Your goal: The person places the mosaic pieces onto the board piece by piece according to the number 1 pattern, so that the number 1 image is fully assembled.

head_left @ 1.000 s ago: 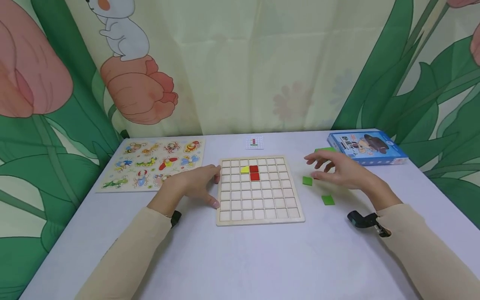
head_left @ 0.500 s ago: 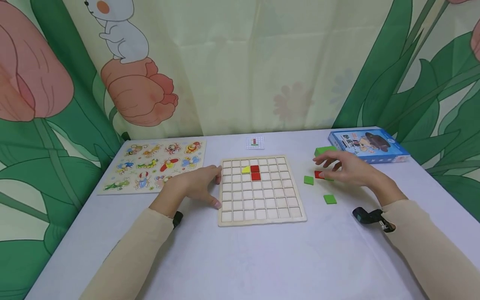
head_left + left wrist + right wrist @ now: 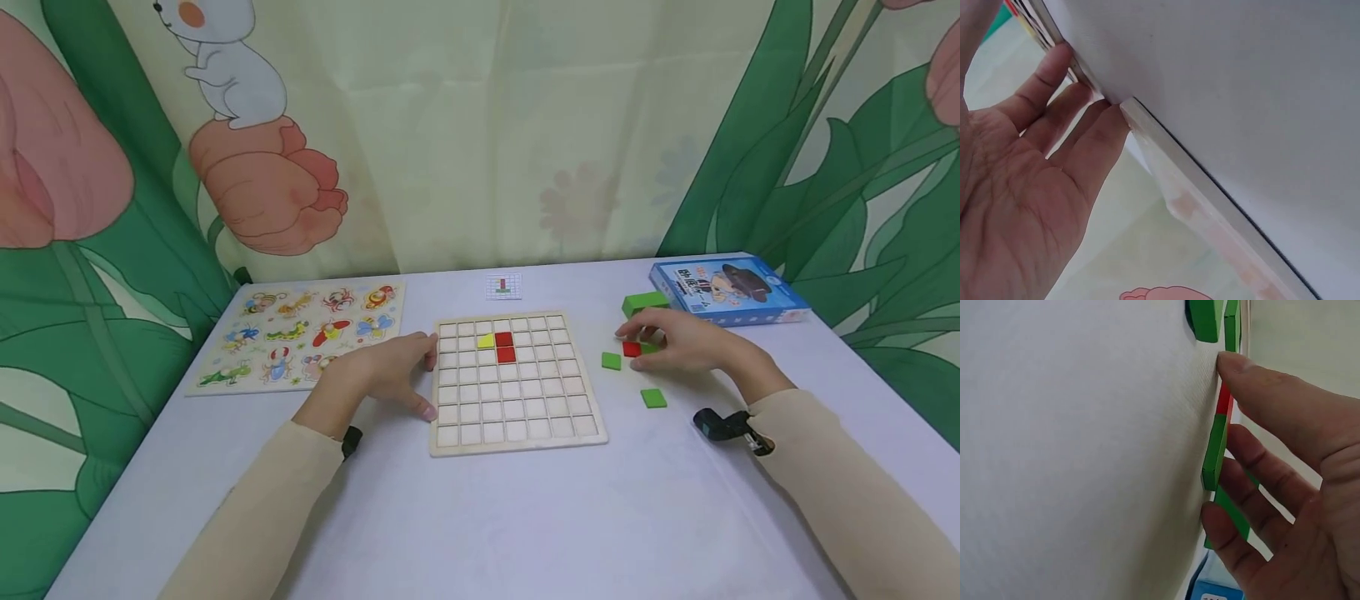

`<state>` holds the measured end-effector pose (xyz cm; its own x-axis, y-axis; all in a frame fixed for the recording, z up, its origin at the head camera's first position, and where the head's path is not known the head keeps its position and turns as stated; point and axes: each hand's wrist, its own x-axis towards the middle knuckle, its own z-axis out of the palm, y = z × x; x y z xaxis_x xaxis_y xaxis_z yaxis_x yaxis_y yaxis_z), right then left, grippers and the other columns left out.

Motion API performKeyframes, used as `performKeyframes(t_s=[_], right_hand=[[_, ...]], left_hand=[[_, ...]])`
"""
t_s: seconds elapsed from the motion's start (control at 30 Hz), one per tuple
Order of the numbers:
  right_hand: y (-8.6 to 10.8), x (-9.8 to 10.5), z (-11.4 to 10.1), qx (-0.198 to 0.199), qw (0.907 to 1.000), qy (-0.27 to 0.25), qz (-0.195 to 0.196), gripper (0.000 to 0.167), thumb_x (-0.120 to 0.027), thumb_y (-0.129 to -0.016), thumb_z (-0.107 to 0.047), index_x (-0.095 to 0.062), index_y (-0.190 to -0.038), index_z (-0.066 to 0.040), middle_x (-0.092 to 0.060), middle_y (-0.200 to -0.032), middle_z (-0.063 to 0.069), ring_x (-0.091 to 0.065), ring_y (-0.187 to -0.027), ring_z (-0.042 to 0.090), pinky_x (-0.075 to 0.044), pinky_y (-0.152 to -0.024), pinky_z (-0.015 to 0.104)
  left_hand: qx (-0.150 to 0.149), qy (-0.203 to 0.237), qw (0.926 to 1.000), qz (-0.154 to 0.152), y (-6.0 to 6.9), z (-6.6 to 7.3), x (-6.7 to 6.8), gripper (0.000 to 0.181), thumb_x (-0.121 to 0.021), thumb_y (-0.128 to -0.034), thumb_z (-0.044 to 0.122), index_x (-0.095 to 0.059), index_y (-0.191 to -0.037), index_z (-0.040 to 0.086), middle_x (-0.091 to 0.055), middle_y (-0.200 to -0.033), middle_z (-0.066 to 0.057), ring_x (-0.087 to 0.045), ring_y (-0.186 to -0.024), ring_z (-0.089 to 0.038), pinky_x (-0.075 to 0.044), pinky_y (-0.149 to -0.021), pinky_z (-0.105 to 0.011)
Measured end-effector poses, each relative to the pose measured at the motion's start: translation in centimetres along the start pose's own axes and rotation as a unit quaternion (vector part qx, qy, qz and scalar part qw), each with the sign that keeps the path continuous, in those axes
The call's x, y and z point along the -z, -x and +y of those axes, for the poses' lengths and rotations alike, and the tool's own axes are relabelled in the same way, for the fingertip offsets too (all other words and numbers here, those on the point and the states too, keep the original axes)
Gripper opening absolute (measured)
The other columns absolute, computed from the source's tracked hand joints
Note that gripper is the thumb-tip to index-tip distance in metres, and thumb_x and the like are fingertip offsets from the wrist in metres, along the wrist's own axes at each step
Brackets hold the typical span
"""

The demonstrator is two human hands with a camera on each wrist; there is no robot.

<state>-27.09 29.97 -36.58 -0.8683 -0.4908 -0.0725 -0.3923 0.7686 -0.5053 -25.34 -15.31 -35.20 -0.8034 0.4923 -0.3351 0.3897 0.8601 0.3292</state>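
Observation:
A light wooden grid board [image 3: 517, 408] lies flat on the table. Two red tiles [image 3: 506, 354] fill adjoining cells, one above the other, with a yellow piece [image 3: 486, 341] beside the upper one. My left hand [image 3: 390, 371] rests its thumb and fingers along the board's left edge, spread and relaxed. To the board's right, my right hand [image 3: 686, 340] reaches down over a loose red tile [image 3: 632, 349], thumb and fingers apart on either side of it. A green tile [image 3: 1214, 450] adjoins that red one, partly covered by my hand in the head view. Contact with the tile is unclear.
Two loose green tiles [image 3: 654, 398] lie between the board and my right arm. Green pieces [image 3: 643, 302] sit behind my right hand, beside a blue box [image 3: 727, 287]. A small pattern card [image 3: 503, 286] lies behind the board. An insect picture board [image 3: 300, 333] is at left.
My right hand has shifted slightly, bringing its thumb nearer me than the loose red tile, which now shows between thumb and fingers. My left hand stays at the board. The head view shifts a little.

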Motion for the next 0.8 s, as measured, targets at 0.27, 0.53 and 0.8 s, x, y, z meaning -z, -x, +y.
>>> performKeyframes(t_s=[0.27,0.53,0.8], right_hand=[[-0.1,-0.2,0.3,0.003,1.0,0.004,-0.007,0.036,-0.078,-0.093,-0.017,-0.068,-0.127,-0.01,-0.068,-0.122,0.005,-0.061,-0.115,0.029,-0.051,-0.098,0.051],[-0.1,-0.2,0.2,0.009,0.9998,0.019,-0.001,0.029,-0.071,-0.096,-0.009,-0.069,-0.125,-0.009,-0.066,-0.115,0.003,-0.059,-0.107,0.025,-0.05,-0.096,0.05],[0.6,0.3,-0.9,0.014,0.9998,-0.013,0.007,0.033,-0.066,-0.101,-0.009,-0.064,-0.134,-0.009,-0.062,-0.124,0.009,-0.055,-0.119,0.031,-0.045,-0.101,0.058]], left_hand=[[0.002,-0.004,1.0,0.003,0.1,0.0,-0.1,0.072,-0.094,-0.0659,0.052,-0.051,-0.111,0.017,-0.05,-0.117,-0.002,-0.048,-0.108,-0.02,-0.04,-0.089,-0.036],[0.001,0.001,1.0,0.002,0.2,-0.2,-0.2,0.072,-0.094,-0.0657,0.052,-0.051,-0.111,0.016,-0.051,-0.115,-0.002,-0.048,-0.107,-0.021,-0.04,-0.088,-0.037],[0.004,0.006,1.0,0.002,0.3,0.1,-0.2,0.071,-0.095,-0.0662,0.05,-0.051,-0.11,0.015,-0.05,-0.115,-0.002,-0.047,-0.108,-0.021,-0.039,-0.088,-0.037]])
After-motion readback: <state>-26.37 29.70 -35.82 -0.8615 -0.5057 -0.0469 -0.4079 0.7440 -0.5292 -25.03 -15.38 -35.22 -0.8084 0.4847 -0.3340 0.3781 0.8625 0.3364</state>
